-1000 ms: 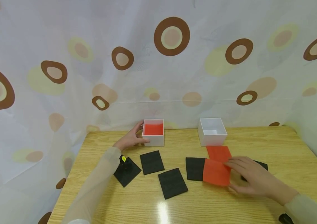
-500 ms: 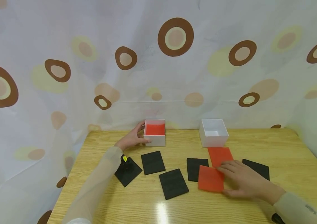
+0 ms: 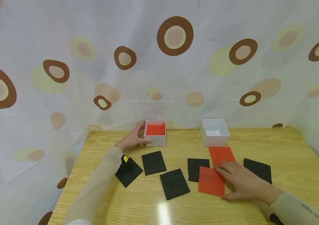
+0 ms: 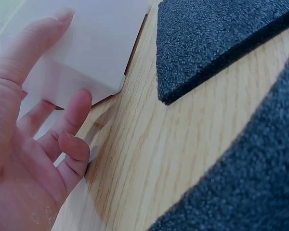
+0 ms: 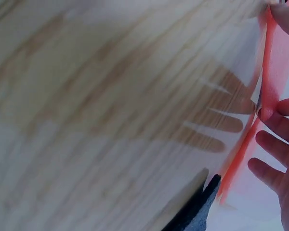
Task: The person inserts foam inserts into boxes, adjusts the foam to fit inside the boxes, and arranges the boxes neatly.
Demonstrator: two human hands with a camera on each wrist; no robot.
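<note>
At the back left, my left hand [image 3: 132, 139] grips a white box [image 3: 155, 141], thumb on its front wall and fingers round its left side. A red sheet [image 3: 156, 129] lies inside that box. In the left wrist view the thumb lies along the box's pale wall [image 4: 96, 43]. My right hand [image 3: 239, 181] holds a red foam square [image 3: 210, 181] by its right edge, thumb at the near corner and fingers at the far one. In the right wrist view the red square [image 5: 277, 62] spans thumb and index finger. Behind it lies another red square [image 3: 221, 153], partly covered by the fingers.
A second white box [image 3: 215, 136] stands at the back right, with no sheet visible in it. Several black foam squares lie on the wooden table [image 3: 137, 209], among them one [image 3: 194, 165] overlapped by the held red square and one [image 3: 258, 168] beyond my right wrist. A patterned curtain [image 3: 182, 78] hangs behind.
My right hand has moved the red square left and toward the near edge, uncovering more of the other red square and the right-hand black one. My left hand stays on the box.
</note>
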